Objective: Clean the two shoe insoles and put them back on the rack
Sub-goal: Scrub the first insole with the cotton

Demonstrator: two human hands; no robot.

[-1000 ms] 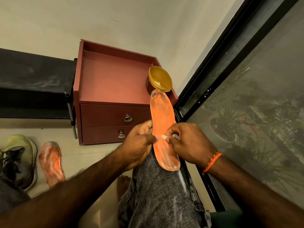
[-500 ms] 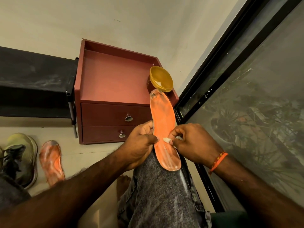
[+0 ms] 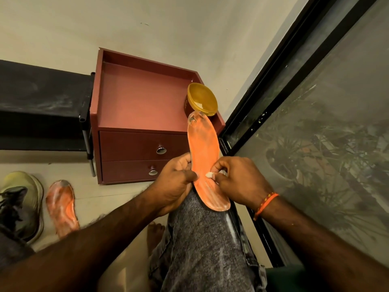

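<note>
Two orange insoles show in the head view; going from the left, a greenish shoe lies on the pale floor, and just beside it the first insole lies flat, smeared with white, well apart from both hands; above it a black rack runs along the wall, touching a maroon drawer unit with two knobbed drawers; a yellow tub stands on the unit's top at its right corner. The left hand grips the left edge of the second insole, thumb curled over its face and fingers behind it; that insole rests heel-down on a knee in grey jeans, toe end pointing up toward the tub, between the two hands. The right hand, an orange thread at its wrist, pinches a small white wad in its fingertips and presses it on the insole's face near the middle; farther right stands a dark-framed window.
</note>
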